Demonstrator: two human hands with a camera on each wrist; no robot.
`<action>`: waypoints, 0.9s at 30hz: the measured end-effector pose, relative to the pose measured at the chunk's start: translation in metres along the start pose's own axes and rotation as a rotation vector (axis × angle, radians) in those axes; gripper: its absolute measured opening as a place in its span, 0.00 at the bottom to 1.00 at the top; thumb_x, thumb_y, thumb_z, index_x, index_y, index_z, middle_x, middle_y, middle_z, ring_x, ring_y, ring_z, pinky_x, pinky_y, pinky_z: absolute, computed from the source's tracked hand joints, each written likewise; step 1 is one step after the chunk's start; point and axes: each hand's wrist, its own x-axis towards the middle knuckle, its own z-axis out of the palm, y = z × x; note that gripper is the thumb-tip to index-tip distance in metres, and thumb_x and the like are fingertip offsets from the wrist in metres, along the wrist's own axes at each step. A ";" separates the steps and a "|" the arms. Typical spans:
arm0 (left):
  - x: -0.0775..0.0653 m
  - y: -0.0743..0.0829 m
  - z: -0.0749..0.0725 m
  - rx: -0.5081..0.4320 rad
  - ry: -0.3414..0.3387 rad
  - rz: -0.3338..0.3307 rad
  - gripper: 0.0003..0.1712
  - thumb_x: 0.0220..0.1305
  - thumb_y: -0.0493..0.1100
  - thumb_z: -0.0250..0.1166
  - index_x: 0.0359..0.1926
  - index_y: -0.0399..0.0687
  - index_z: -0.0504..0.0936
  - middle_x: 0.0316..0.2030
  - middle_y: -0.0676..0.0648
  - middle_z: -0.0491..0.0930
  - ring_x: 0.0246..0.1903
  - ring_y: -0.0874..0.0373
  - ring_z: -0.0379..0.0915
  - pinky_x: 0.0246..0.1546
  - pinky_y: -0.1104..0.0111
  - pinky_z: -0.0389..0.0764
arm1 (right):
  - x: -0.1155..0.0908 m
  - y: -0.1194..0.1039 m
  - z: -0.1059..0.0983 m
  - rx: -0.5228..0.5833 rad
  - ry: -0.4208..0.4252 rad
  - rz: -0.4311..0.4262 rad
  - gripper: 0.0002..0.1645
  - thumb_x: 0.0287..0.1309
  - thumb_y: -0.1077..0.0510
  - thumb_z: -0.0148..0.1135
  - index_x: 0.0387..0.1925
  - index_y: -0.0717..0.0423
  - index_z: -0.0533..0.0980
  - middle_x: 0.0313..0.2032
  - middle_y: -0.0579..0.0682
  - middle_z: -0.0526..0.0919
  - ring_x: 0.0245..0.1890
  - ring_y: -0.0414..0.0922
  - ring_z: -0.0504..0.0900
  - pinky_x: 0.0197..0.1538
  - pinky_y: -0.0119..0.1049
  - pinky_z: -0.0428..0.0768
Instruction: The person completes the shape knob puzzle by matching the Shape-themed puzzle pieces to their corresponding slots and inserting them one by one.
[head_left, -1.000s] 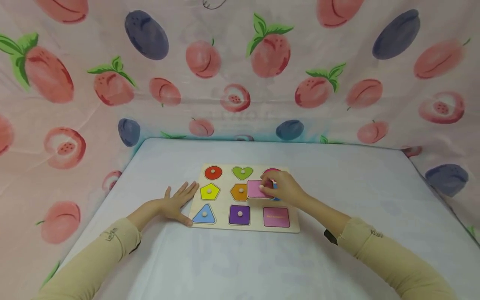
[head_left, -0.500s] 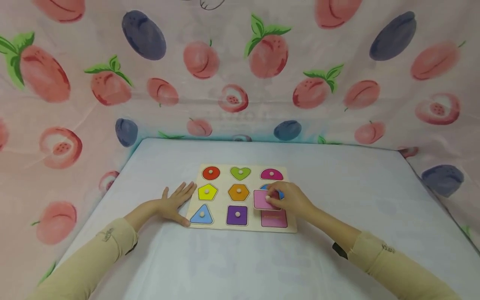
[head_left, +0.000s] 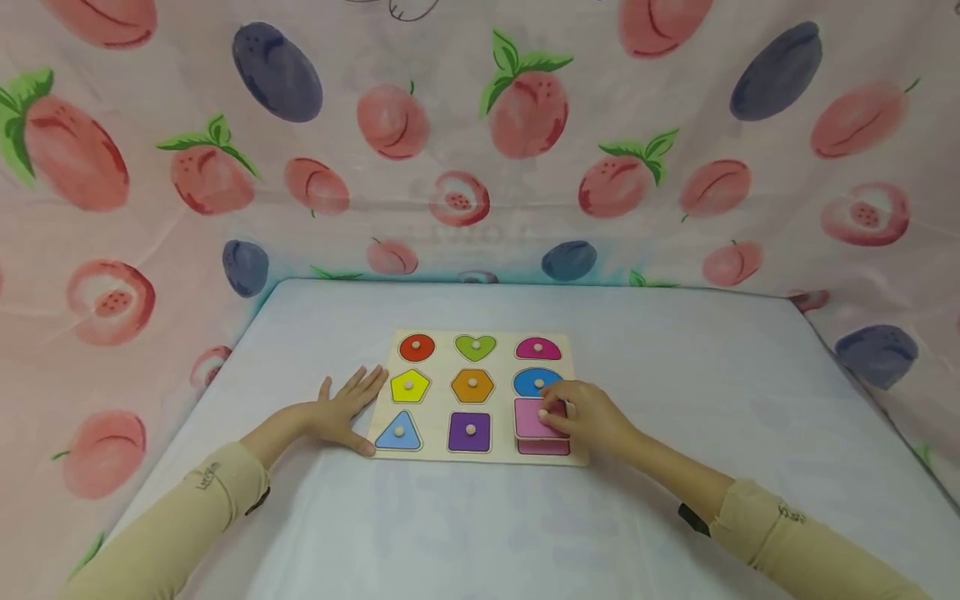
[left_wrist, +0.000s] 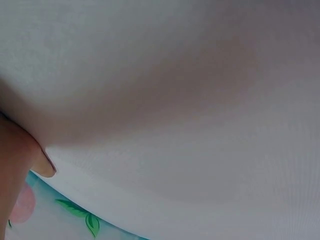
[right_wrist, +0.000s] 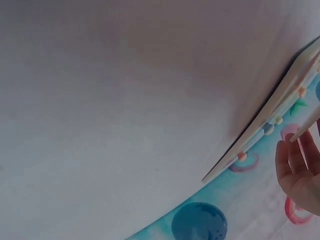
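A wooden knob puzzle board (head_left: 441, 408) lies on the white table. In the head view my right hand (head_left: 596, 417) pinches the small round knob of a pink rectangle piece (head_left: 528, 417). That piece sits over the upper part of the matching pink rectangular recess (head_left: 543, 447) at the front right. Seen from the right wrist, the piece's edge (right_wrist: 305, 125) stands apart above the board. My left hand (head_left: 341, 417) lies flat with fingers spread, fingertips and thumb right at the board's left edge. Only part of it (left_wrist: 20, 155) enters the left wrist view.
Several other knobbed pieces sit in their recesses, among them a blue oval (head_left: 528, 382), a purple square (head_left: 459, 442) and an orange hexagon (head_left: 459, 387). Behind the table hangs a fruit-print cloth (head_left: 517, 200).
My right hand has brought the pink rectangle piece from over the middle row toward the front, above the pink recess. My left hand stays at the board's edge. The head view shifts slightly.
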 end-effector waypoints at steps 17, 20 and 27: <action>0.001 0.003 0.000 -0.004 0.007 0.013 0.71 0.45 0.62 0.71 0.73 0.42 0.32 0.74 0.38 0.27 0.72 0.38 0.16 0.60 0.32 0.19 | -0.009 0.007 0.011 -0.067 0.027 -0.051 0.04 0.51 0.57 0.69 0.28 0.53 0.82 0.43 0.55 0.85 0.45 0.51 0.81 0.51 0.46 0.79; 0.001 0.003 0.001 -0.005 0.006 -0.001 0.71 0.45 0.62 0.72 0.73 0.42 0.32 0.74 0.38 0.27 0.72 0.38 0.17 0.60 0.32 0.19 | -0.007 0.007 0.012 -0.080 0.034 -0.067 0.04 0.51 0.58 0.69 0.27 0.53 0.81 0.40 0.54 0.85 0.42 0.49 0.80 0.48 0.44 0.80; -0.001 0.001 0.001 -0.003 0.006 -0.002 0.71 0.45 0.64 0.71 0.73 0.43 0.31 0.74 0.38 0.26 0.71 0.38 0.16 0.60 0.32 0.19 | -0.006 0.006 0.016 -0.142 0.034 -0.104 0.04 0.50 0.58 0.69 0.25 0.52 0.81 0.37 0.51 0.85 0.37 0.46 0.79 0.41 0.39 0.79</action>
